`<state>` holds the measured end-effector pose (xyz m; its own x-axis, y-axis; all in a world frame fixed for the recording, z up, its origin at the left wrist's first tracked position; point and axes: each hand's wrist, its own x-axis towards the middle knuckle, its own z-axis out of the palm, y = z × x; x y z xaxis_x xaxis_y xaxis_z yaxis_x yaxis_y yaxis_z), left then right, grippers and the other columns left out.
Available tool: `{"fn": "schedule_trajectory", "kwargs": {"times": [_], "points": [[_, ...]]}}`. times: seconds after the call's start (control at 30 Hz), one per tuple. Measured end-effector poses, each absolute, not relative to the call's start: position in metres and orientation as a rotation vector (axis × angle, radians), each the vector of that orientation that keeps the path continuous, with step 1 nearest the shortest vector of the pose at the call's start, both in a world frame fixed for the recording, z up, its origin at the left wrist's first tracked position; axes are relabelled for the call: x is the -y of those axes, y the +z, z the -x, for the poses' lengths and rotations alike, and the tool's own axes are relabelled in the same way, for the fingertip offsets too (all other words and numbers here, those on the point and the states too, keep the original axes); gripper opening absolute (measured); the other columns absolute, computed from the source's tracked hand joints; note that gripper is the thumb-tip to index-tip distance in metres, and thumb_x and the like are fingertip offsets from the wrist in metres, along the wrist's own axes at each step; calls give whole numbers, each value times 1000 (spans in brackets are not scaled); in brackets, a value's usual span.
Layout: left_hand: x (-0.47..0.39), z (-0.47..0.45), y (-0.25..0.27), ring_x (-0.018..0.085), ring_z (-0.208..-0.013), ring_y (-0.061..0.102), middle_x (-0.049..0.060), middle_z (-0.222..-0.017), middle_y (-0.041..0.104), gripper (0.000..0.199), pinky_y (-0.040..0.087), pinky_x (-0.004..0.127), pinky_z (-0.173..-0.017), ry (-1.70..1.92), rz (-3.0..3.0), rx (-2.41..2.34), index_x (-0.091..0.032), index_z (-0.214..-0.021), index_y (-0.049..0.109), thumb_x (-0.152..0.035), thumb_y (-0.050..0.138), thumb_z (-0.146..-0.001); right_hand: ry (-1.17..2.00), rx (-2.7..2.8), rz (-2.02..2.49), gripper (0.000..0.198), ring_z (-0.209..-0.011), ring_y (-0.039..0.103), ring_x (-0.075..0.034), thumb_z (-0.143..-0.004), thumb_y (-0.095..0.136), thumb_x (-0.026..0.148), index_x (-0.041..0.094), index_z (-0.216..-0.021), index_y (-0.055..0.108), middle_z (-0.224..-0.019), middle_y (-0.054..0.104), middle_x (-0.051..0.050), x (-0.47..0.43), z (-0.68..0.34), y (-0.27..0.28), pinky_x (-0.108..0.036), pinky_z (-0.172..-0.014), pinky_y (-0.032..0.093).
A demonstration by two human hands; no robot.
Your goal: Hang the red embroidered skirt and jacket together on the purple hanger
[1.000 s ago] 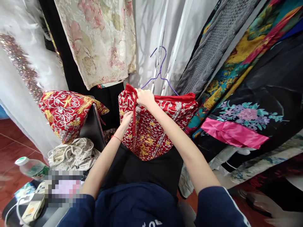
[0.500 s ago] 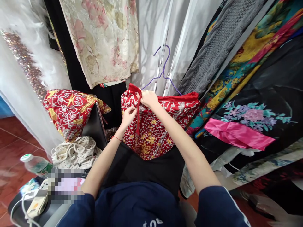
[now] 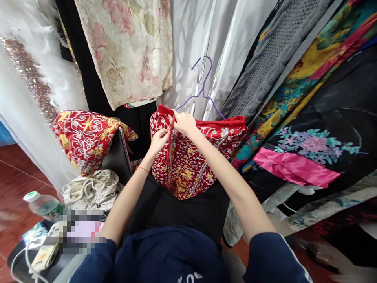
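A red garment (image 3: pixel 188 165) with gold and silver embroidery lies over my lap, its plain red edge along the top. From behind that edge rises the hook of a purple hanger (image 3: pixel 203 88). My right hand (image 3: pixel 185 123) is closed at the garment's upper left, pinching the top of a narrow red strap (image 3: pixel 170 151). Slightly lower and to the left, my left hand (image 3: pixel 159 140) has its thumb and fingers pinched together at the side of the same strap. The fingertips of both hands are partly hidden by cloth.
Another red embroidered piece (image 3: pixel 85 137) hangs over a black chair back (image 3: pixel 118 153) at left. Below are a white dotted cloth (image 3: pixel 91 192), a plastic bottle (image 3: pixel 44 205) and white cables. Floral fabric (image 3: pixel 132 51) hangs ahead; a grey knit (image 3: pixel 277 51) and several garments hang at right.
My left hand has shifted slightly up and left along the strap, and the strap's lower part now lies closer against the embroidery. My right hand stays at nearly the same place.
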<state>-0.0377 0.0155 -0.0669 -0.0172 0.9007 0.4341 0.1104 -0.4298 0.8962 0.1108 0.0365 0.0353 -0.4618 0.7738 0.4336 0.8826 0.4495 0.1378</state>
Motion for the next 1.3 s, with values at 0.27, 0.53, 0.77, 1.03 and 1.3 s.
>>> {"fn": "schedule_trajectory", "kwargs": {"times": [0.27, 0.53, 0.77, 1.03, 1.3], "points": [[-13, 36, -63, 10, -76, 60, -2, -79, 64, 18, 48, 24, -79, 1575, -1437, -947, -19, -88, 63, -34, 65, -77, -583, 2379, 1183, 52, -110, 60, -32, -102, 29, 27, 7, -149, 41, -129, 63, -22, -23, -113, 36, -39, -84, 43], [-8, 42, -61, 12, -66, 51, -2, -69, 55, 12, 45, 27, -69, 1645, -1644, -1242, -20, -72, 50, -26, 53, -83, -827, 2547, 781, 32, -119, 48, -34, -92, 45, 10, 10, -119, 63, -130, 59, -22, -19, -110, 2, -51, -99, 33], [10, 46, -49, 19, -81, 59, 5, -83, 62, 11, 47, 32, -77, 1508, -2170, -1659, -21, -77, 49, -20, 49, -88, -753, 2451, 759, 37, -116, 50, -29, -98, 35, 7, 15, -114, 68, -121, 67, -15, -27, -108, -14, -49, -98, 32], [15, 48, -56, 24, -87, 67, 7, -91, 70, 10, 44, 30, -67, 1165, -2248, -1985, -20, -91, 57, -29, 60, -89, -701, 2450, 620, 33, -114, 52, -27, -102, 38, 12, 17, -102, 71, -104, 73, -9, -26, -110, -18, -49, -101, 28], [16, 36, -64, 20, -79, 63, 6, -86, 66, 17, 38, 29, -66, 1311, -2270, -1846, -21, -86, 56, -29, 47, -98, -618, 2310, 795, 35, -114, 51, -28, -101, 37, 13, 21, -106, 70, -112, 74, -8, -16, -117, 7, -53, -104, 27]]}}
